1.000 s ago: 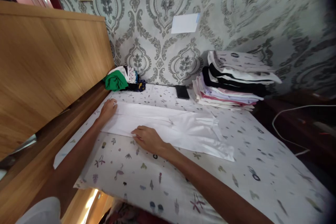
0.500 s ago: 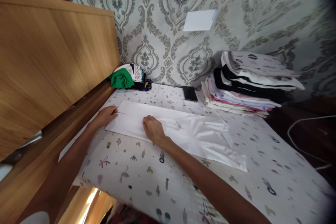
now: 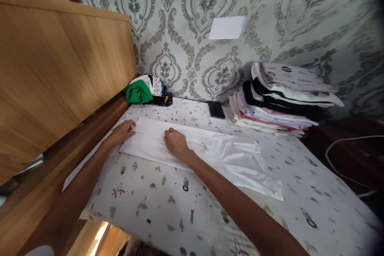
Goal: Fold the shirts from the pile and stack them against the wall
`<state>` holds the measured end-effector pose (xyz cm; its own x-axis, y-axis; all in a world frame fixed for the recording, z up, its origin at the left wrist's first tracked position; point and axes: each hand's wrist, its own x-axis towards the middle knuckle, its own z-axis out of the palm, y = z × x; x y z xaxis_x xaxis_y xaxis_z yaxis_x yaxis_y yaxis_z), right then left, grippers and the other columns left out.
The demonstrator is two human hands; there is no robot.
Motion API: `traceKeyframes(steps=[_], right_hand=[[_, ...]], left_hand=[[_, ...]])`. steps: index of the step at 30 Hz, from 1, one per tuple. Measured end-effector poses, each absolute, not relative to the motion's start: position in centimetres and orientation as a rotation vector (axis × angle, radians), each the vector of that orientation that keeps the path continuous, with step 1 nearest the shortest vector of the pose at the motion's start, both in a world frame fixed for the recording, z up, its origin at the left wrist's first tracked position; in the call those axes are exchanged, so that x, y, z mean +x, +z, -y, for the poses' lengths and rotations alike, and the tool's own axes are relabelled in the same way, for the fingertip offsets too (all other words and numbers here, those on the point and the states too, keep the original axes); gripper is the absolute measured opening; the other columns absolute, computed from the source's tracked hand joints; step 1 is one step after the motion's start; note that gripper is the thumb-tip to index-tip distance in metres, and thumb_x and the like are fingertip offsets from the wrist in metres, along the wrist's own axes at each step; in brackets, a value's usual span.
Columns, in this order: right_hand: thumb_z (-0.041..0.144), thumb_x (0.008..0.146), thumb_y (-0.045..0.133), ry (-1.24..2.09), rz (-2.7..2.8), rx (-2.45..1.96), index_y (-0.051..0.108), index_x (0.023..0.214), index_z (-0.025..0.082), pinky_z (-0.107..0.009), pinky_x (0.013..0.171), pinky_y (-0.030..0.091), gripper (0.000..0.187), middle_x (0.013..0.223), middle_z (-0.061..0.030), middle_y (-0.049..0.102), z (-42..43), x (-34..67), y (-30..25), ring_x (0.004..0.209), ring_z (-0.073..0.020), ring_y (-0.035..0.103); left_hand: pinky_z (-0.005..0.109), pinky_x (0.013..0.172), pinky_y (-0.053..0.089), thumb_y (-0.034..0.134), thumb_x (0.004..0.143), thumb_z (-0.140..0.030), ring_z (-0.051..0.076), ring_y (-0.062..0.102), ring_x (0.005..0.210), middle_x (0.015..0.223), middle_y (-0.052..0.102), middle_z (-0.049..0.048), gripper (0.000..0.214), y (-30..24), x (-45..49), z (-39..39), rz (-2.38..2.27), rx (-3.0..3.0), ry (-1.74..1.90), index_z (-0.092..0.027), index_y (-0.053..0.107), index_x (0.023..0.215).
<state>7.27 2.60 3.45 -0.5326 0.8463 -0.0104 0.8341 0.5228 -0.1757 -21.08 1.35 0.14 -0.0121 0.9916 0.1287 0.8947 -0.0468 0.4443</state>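
A long white garment point(image 3: 234, 156) is laid flat across a bed point(image 3: 168, 204) covered by a patterned sheet. Its left end is pinned by the left hand point(image 3: 122, 133), held flat with fingers extended, seemingly so the cloth is kept taut. The right hand point(image 3: 175, 144) is pressed on the lengthwise crease with fingers curled down; whether cloth is pinched cannot be told. A stack of folded clothes point(image 3: 279, 102), a black phone point(image 3: 216, 109) and a green bundle point(image 3: 138, 93) are set back by the wall, apart from the garment. A wooden headboard point(image 3: 60, 60) is close beside the left arm
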Motion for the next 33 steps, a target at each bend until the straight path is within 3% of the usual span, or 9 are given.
traceKeyframes(steps=[3, 8, 13, 18, 22, 24, 30, 33], right_hand=[[0.019, 0.099, 0.043, 0.291, 2.638, -1.390, 0.065, 0.114, 0.014, -0.033, 0.087, 0.049, 0.028, 0.119, -0.0133, 0.062, -1.7, 5.7, 4.0, 0.110, -0.0242, 0.060], [0.029, 0.097, 0.053, 0.361, 2.611, -1.123, 0.064, 0.118, 0.012, -0.040, 0.102, 0.044, 0.029, 0.122, -0.0149, 0.060, -0.3, 1.3, 3.8, 0.115, -0.0266, 0.054], [0.045, 0.094, 0.058, 0.322, 2.651, -0.924, 0.060, 0.114, 0.013, -0.044, 0.090, 0.051, 0.037, 0.120, -0.0156, 0.058, 1.6, -1.9, 3.8, 0.112, -0.0294, 0.055], [0.051, 0.089, 0.062, 0.406, 2.770, -0.866, 0.052, 0.120, 0.013, -0.044, 0.074, 0.056, 0.049, 0.111, -0.0143, 0.064, 3.8, -3.8, 3.2, 0.096, -0.0303, 0.065], [0.023, 0.090, 0.056, 0.372, 2.766, -0.937, 0.057, 0.111, 0.010, -0.038, 0.066, 0.056, 0.024, 0.103, -0.0172, 0.068, 3.9, -4.9, 2.4, 0.089, -0.0281, 0.070], [0.011, 0.087, 0.052, 0.369, 2.786, -0.946, 0.059, 0.107, 0.009, -0.035, 0.066, 0.055, 0.021, 0.103, -0.0173, 0.070, 3.7, -5.0, 2.5, 0.090, -0.0261, 0.070], [0.024, 0.090, 0.048, 0.633, 2.599, -1.126, 0.059, 0.102, 0.018, -0.033, 0.067, 0.051, 0.018, 0.103, -0.0106, 0.072, 2.9, -3.0, 3.9, 0.088, -0.0245, 0.069], [0.024, 0.088, 0.049, 0.755, 2.386, -1.192, 0.056, 0.093, 0.021, -0.031, 0.070, 0.048, 0.009, 0.092, -0.0049, 0.072, 3.0, -0.8, 4.3, 0.083, -0.0216, 0.066]], left_hand=[[0.028, 0.067, 0.043, 0.062, 0.076, -0.038, 0.019, 0.059, 0.077, 0.087, 0.062, 0.0015, 0.039, -0.1, -21.5, -3.3, -2.088, 1.880, 0.592, -0.021, 0.059, 0.112], [0.028, 0.072, 0.045, 0.057, 0.078, -0.031, 0.020, 0.061, 0.083, 0.090, 0.064, 0.0047, 0.035, 0.5, -21.1, -8.7, -2.156, 1.836, 0.590, -0.018, 0.062, 0.110], [0.027, 0.067, 0.043, 0.060, 0.066, -0.026, 0.019, 0.059, 0.075, 0.076, 0.062, 0.0012, 0.028, 0.8, -20.7, -11.8, -2.082, 1.861, 0.558, -0.018, 0.065, 0.092], [0.025, 0.056, 0.039, 0.064, 0.059, -0.032, 0.018, 0.056, 0.068, 0.067, 0.059, -0.0014, 0.019, 0.6, -21.6, -11.8, -2.001, 1.823, 0.567, -0.021, 0.061, 0.074], [0.023, 0.051, 0.035, 0.063, 0.056, -0.034, 0.016, 0.052, 0.062, 0.061, 0.054, -0.0030, 0.017, 0.9, -21.9, -11.5, -1.939, 1.793, 0.593, -0.021, 0.055, 0.064], [0.022, 0.050, 0.034, 0.062, 0.055, -0.032, 0.015, 0.050, 0.060, 0.061, 0.052, -0.0036, 0.016, 1.3, -21.7, -11.4, -1.909, 1.773, 0.621, -0.021, 0.053, 0.063], [0.021, 0.046, 0.032, 0.059, 0.061, -0.030, 0.013, 0.047, 0.051, 0.057, 0.047, -0.0049, 0.016, 3.0, -20.3, -10.6, -1.839, 1.687, 0.680, -0.020, 0.051, 0.072], [0.021, 0.046, 0.033, 0.062, 0.062, -0.028, 0.013, 0.049, 0.051, 0.060, 0.051, -0.0046, 0.020, 4.5, -18.7, -10.4, -1.782, 1.665, 0.762, -0.019, 0.053, 0.079]])
